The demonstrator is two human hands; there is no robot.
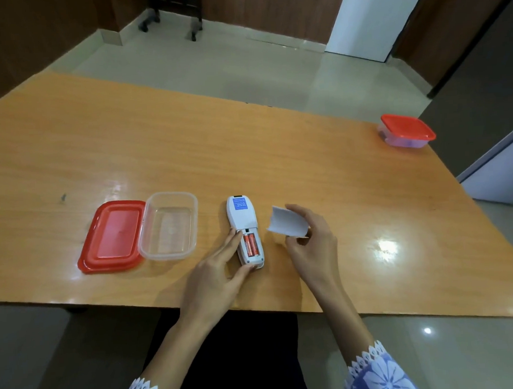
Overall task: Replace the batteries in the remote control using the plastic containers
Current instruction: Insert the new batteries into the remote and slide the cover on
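Observation:
A white remote control lies face down on the wooden table, its battery bay uncovered. Two orange batteries sit side by side in the bay. My left hand grips the remote's lower end, fingers along its left side and thumb at the bottom. My right hand holds the white battery cover just right of the remote, lifted off the table. An empty clear plastic container stands left of the remote, with its red lid lying beside it.
A second clear container with a red lid on it stands at the table's far right corner; something dark shows inside. The table's front edge runs just below my hands. A chair's legs are on the tiled floor beyond.

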